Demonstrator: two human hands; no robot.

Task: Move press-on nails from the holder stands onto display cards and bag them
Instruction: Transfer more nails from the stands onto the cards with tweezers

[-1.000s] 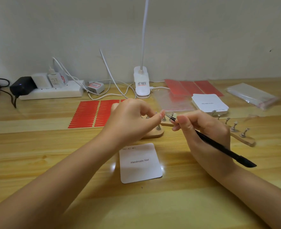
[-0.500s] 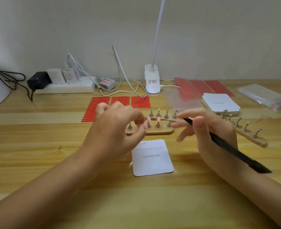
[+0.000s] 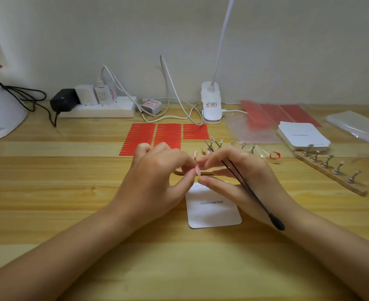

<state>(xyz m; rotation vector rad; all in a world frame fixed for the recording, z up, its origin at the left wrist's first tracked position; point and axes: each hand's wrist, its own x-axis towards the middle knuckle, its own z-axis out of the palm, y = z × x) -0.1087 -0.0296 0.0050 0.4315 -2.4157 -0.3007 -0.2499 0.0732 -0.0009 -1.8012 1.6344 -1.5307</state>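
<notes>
Pink nail point(image 3: 197, 170) now off stand, in left hand point(image 3: 157, 170)

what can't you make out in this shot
Head view only:
- Near holder stand: mostly hidden behind both hands.
- Pink nail: too small to tell whose grip carries it.
- Display card: top edge covered by right hand.
- Bags at right edge: blurred, cut off.

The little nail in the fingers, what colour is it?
Pink. The nail, pinched by the left hand, shows in the head view.
</notes>
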